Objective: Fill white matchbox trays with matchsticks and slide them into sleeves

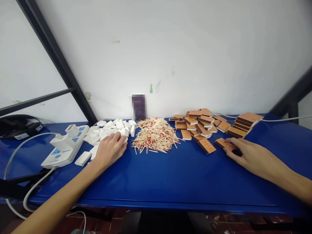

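At the right edge of the white matchbox trays, my left hand rests with bent fingers closed around a white matchbox tray, mostly hidden beneath them. On the other side, my right hand grips an orange-brown matchbox between thumb and fingers, on the blue table. Between the hands lies a heap of loose red-tipped matches. A pile of matchboxes spreads to the left of my right hand, some showing white ends.
A white power strip with plugged-in chargers and cables stands at the left. Black headphones lie beyond it. A leaning stack of matchboxes is at the back right. A pixelated dark rectangle appears against the wall.
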Demonstrator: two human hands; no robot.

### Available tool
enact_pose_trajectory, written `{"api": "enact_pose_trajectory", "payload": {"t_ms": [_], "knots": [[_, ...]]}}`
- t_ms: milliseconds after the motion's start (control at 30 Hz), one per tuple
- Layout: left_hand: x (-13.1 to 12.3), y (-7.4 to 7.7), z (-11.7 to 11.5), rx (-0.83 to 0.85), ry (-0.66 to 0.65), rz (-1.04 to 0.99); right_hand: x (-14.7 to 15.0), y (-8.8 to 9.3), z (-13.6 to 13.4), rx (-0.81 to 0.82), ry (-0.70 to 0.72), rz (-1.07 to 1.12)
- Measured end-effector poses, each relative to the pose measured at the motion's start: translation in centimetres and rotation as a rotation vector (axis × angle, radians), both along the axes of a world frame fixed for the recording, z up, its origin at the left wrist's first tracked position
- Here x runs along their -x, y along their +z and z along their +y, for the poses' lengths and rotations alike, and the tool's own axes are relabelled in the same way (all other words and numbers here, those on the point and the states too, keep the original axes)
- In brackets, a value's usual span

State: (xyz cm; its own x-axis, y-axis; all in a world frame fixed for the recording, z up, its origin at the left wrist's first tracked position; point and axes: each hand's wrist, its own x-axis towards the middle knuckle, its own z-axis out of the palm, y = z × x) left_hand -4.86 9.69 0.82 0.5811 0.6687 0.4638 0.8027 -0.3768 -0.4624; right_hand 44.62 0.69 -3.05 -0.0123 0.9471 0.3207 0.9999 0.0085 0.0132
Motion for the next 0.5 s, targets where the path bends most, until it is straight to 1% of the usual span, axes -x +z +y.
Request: {"api": "enact_pose_trajectory", "payload": {"t_ms": [33, 100, 133, 167, 233, 300, 400, 500], "knots": [[0.0, -0.1, 0.0, -0.002, -0.01, -0.042, 0.2, 0.1, -0.4, -0.078, 0.019, -0.011], [0.0, 0.1, -0.2, -0.022, -0.053, -0.154, 1.0, 0.3, -1.2, -0.278, 0.105, -0.036], [0.0, 0.3, -0.4, -0.04, -0.081, -0.215, 1.7, 0.5, -1.7, -0.369, 0.169, -0.037], [-0.2, 0.5, -0.6, -0.062, -0.11, -0.273, 2.5, 0.6, -2.0, -0.394, 0.27, -0.032], [-0.7, 1.0, -1.2, -0.101, -0.177, -0.359, 4.5, 0.9, -2.6, -0.329, 0.481, -0.037], [-1.3, 1.4, -1.8, -0.116, -0.245, -0.398, 6.7, 1.0, -2.8, -0.263, 0.582, -0.025], [-2.3, 1.5, -2.5, -0.113, -0.316, -0.401, 9.7, 0.8, -2.6, -0.166, 0.639, 0.012], [-3.0, 1.1, -3.4, -0.092, -0.376, -0.405, 11.6, 0.7, -2.3, -0.097, 0.635, 0.037]]}}
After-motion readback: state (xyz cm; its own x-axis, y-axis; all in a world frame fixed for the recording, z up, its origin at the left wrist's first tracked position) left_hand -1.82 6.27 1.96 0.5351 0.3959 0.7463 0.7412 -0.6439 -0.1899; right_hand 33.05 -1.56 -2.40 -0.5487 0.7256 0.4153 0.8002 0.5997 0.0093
